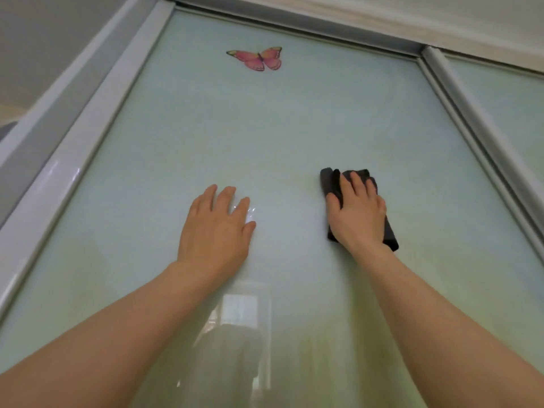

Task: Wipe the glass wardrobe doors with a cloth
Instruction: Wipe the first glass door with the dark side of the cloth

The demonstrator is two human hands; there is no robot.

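My right hand (357,214) presses a folded dark cloth (331,184) flat against the glass door (294,119), fingers straight for even pressure; at nine o'clock, my left hand (216,228) lies open, empty, bracing me.

Grey wall (44,33) is sitting off to the left, pale ceiling (441,16) running overhead, soft daylight glowing.

A pale green glass door (294,128) fills the frame. At centre right, the right hand (357,214) presses a folded dark cloth (329,184) flat against the glass. At centre, the left hand (216,228) rests flat on it, fingers straight. A pink butterfly sticker (259,58) sits at upper centre.
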